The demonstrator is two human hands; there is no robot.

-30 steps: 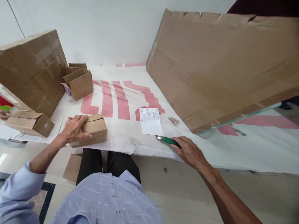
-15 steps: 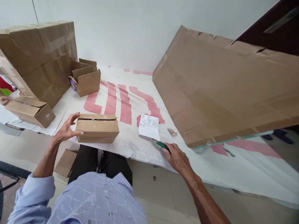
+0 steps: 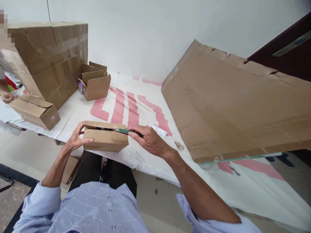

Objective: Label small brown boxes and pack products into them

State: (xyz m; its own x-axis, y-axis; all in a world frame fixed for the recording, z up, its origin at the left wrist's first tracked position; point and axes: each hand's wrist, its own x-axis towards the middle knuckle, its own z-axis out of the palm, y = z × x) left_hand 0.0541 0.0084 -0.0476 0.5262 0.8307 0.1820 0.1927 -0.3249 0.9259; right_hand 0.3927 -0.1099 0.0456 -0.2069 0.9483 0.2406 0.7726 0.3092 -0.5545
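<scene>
A small cardboard box [image 3: 105, 143] lies at the table's front edge, its top flaps slightly parted along a slit. My left hand [image 3: 77, 137] grips the box's left end, thumb on the front and fingers behind. In my right hand [image 3: 152, 140] is a screwdriver [image 3: 124, 131] with a green and black handle and a thin metal shaft. It lies nearly level along the slit, and its tip is hard to make out. Partly behind my right hand, a white paper [image 3: 159, 130] rests on the cloth.
Left, a person's hand [image 3: 7, 97] is beside another closed carton [image 3: 36, 110]. Large stacked cartons [image 3: 55, 58] and an open box [image 3: 97, 87] stand behind. A big cardboard sheet [image 3: 233, 106] slopes at right. A small brownish object [image 3: 179, 145] lies on the white cloth [image 3: 145, 161].
My right hand has moved left from beside the paper, bringing the screwdriver to the slit in the box top. My left hand keeps its grip on the box. The view has shifted slightly.
</scene>
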